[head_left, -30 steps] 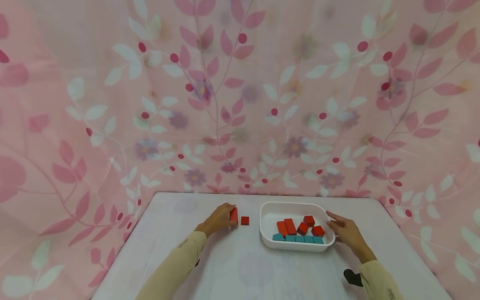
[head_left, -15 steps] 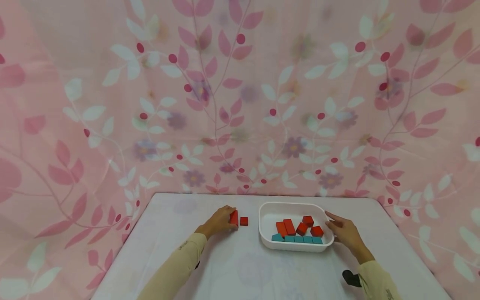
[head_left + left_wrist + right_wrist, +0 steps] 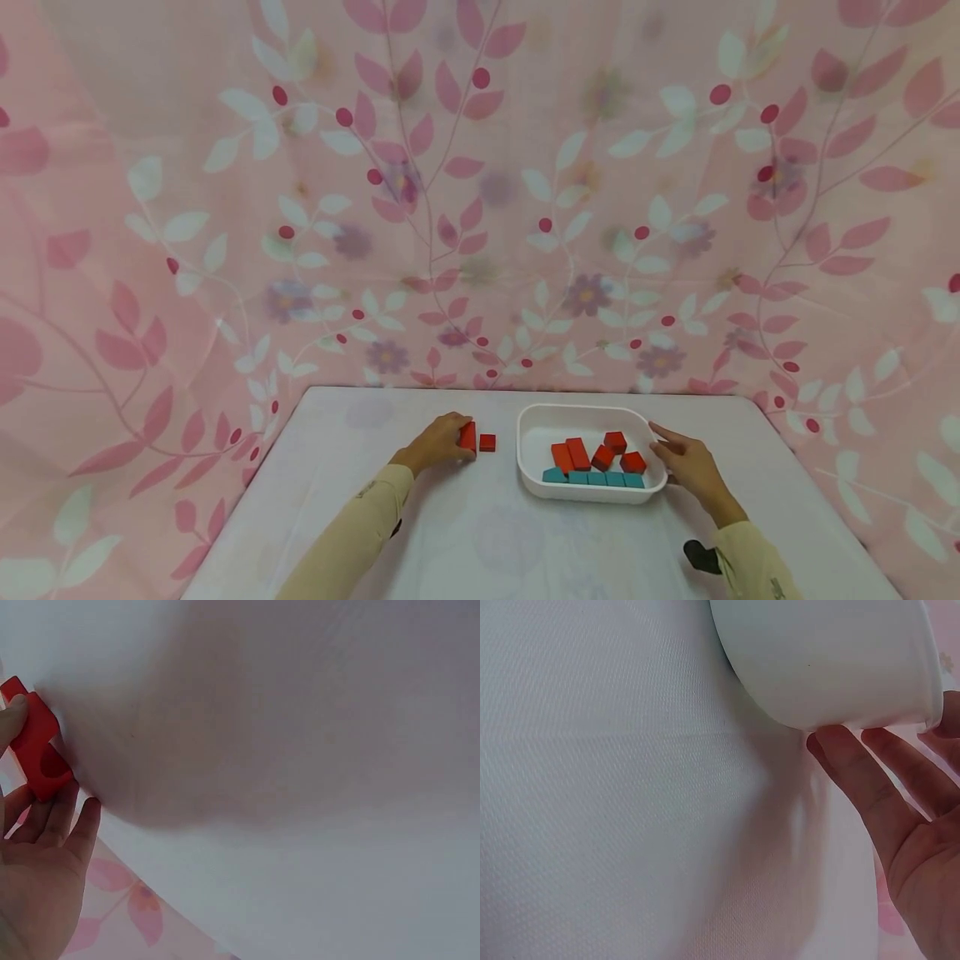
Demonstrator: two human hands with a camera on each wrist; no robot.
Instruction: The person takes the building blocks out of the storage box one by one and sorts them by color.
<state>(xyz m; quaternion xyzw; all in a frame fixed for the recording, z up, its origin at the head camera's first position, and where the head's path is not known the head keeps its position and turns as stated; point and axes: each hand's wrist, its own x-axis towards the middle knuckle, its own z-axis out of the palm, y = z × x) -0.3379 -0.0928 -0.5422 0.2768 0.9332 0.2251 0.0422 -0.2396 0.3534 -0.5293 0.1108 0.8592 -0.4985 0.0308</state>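
In the head view my left hand (image 3: 437,440) pinches a red toy block (image 3: 468,437) at the left of the tabletop. The left wrist view has the red block (image 3: 36,739) between thumb and fingertips, showing a rounded dark hollow in one side; the thumb hides part of it. Just right of it lies a small red cube (image 3: 487,442). My right hand (image 3: 696,468) grips the right end of a white tray (image 3: 592,492), thumb at the rim and fingers against the outer wall (image 3: 832,667).
Inside the tray are two flat red blocks (image 3: 577,455), several smaller red blocks (image 3: 615,442), and a row of teal blocks (image 3: 597,478) along the near wall. A white cloth covers the table (image 3: 480,542); a pink floral curtain (image 3: 480,250) hangs behind its far edge.
The block in my left hand has turned a little and come slightly closer to the small red cube. My right hand and the tray hold still.
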